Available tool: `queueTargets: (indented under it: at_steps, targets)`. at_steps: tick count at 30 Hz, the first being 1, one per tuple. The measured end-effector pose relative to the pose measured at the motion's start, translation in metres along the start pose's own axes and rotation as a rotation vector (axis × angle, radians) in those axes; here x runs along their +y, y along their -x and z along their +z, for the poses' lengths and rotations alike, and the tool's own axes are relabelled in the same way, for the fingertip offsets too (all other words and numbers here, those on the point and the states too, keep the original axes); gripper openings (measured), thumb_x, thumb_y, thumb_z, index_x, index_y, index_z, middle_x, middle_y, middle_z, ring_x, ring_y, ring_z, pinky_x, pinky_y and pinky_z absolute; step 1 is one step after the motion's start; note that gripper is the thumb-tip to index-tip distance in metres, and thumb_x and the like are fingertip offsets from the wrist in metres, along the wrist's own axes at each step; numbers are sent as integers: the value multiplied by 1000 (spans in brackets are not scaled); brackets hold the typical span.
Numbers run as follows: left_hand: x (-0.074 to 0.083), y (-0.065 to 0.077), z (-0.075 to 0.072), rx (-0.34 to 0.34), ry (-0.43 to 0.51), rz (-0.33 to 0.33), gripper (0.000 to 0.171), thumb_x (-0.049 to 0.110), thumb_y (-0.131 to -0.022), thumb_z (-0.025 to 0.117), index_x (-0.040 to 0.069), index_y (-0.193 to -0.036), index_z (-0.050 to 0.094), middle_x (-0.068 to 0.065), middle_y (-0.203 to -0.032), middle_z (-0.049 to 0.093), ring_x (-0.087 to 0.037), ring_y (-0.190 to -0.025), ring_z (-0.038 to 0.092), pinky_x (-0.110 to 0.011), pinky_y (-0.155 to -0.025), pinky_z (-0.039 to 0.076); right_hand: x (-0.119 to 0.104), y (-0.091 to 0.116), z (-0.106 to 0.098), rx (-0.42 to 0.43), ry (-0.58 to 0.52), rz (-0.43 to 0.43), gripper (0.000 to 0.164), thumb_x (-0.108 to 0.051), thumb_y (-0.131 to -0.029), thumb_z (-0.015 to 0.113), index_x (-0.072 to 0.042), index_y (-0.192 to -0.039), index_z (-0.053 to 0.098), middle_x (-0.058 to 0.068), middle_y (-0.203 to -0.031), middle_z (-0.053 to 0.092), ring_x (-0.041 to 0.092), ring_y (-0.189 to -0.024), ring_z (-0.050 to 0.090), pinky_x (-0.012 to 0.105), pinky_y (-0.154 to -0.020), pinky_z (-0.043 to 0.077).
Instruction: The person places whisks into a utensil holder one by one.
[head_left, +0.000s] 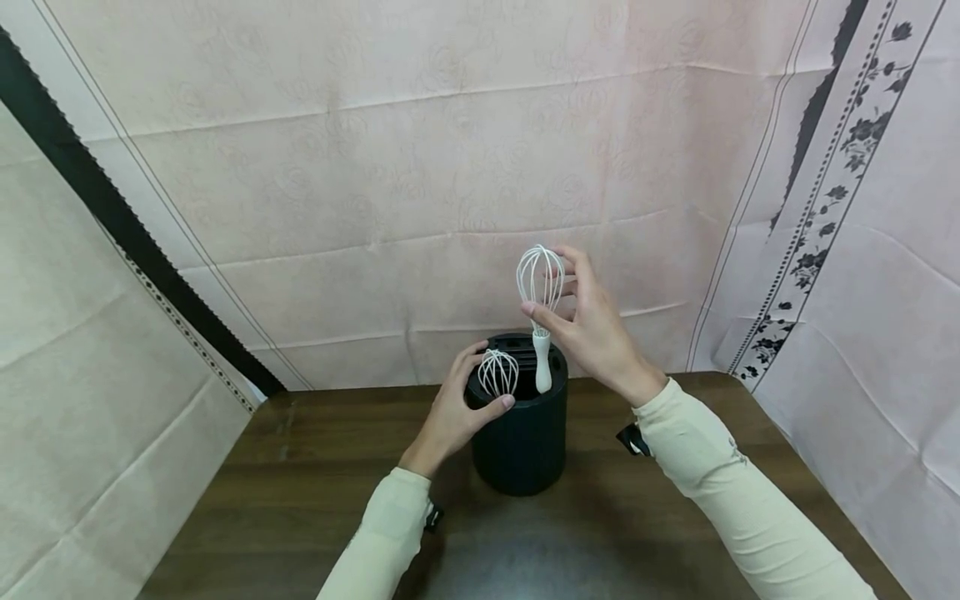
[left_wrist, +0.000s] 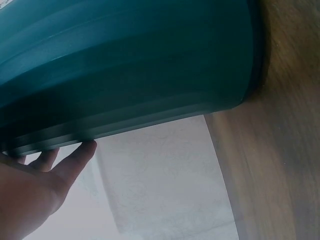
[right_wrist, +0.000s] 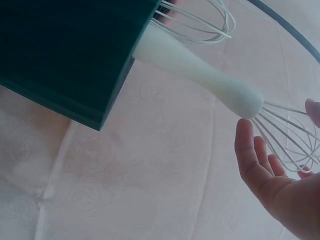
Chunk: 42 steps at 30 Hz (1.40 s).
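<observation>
A dark green-black cylindrical utensil holder (head_left: 520, 450) stands upright on the table, slots along the far part of its top. My left hand (head_left: 453, 417) grips it near the rim, thumb at the front and fingers around the left side. One whisk (head_left: 498, 372) rises from its opening, wire head up, handle hidden inside. With my right hand (head_left: 600, 333) I hold a second whisk by its white wires, thumb in front and fingers behind. Its pale handle (right_wrist: 215, 82) points down, the end overlapping the holder's opening. In the left wrist view, fingers (left_wrist: 75, 160) lie along the holder's side.
The brown wooden table (head_left: 315, 500) has its far edge close behind the holder. Pale patterned cloth (head_left: 420, 183) hangs at the back and both sides, with a dark strip (head_left: 135, 208) at left and a floral band (head_left: 832, 200) at right.
</observation>
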<state>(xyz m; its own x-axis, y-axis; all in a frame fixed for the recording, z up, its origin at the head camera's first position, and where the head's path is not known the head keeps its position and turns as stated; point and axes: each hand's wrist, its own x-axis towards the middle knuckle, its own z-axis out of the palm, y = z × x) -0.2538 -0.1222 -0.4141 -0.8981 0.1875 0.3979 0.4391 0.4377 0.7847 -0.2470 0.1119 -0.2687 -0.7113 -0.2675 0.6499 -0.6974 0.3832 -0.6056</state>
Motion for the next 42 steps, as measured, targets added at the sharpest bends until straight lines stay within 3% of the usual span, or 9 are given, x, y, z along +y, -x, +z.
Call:
queueTargets:
  at_steps: [7,11,18,27,34,37,42]
  targets:
    - [-1,0,0,-4,3,-9,85,55,-90,78,36,-162,38,15,-155,42,-17,-138,48,-59,-117,38,6,2,3,-33,-27,19,76,-15,-98,77,-5,-156,30,23,-134,54,40,-111,65,49,-81,60]
    - [0,0,-1,-6,5,-6,85,53,-90,79,37,-162,38,12,-155,44,-18,-139,48,-60,-117,37,7,4,4,-62,-32,29,81,-10,-97,78,-10,-159,27,22,-135,52,38,-110,67,48,-81,61]
    - [1,-1,-3,-10,19,4,82,48,-90,81,33,-160,41,14,-158,41,-19,-139,48,-59,-118,38,13,15,10,-113,1,26,78,-10,-95,80,-13,-159,34,18,-141,51,41,-114,65,48,-85,63]
    - [-2,-1,-2,-15,9,20,69,54,-90,79,31,-149,53,24,-164,30,-17,-146,41,-59,-120,35,29,37,20,-153,60,8,77,-11,-93,83,-8,-152,35,20,-131,54,34,-97,69,49,-82,62]
    - [-2,-1,0,-24,-14,6,75,59,-90,76,33,-155,47,28,-163,28,-17,-148,38,-63,-120,32,42,52,25,-165,156,-16,85,-16,-92,85,-21,-160,34,15,-149,49,34,-112,60,54,-94,56]
    - [-2,0,0,-27,-13,-5,81,60,-91,76,35,-160,41,27,-162,29,-19,-149,38,-67,-118,31,48,57,30,-169,156,-16,81,-15,-92,84,-19,-158,37,14,-150,49,34,-116,58,57,-99,53]
    - [-3,1,-2,-25,-19,-6,84,58,-91,76,38,-162,37,26,-162,30,-21,-150,37,-68,-117,32,55,62,36,-169,160,-18,77,-16,-92,84,-12,-155,39,16,-154,48,35,-139,51,59,-112,45]
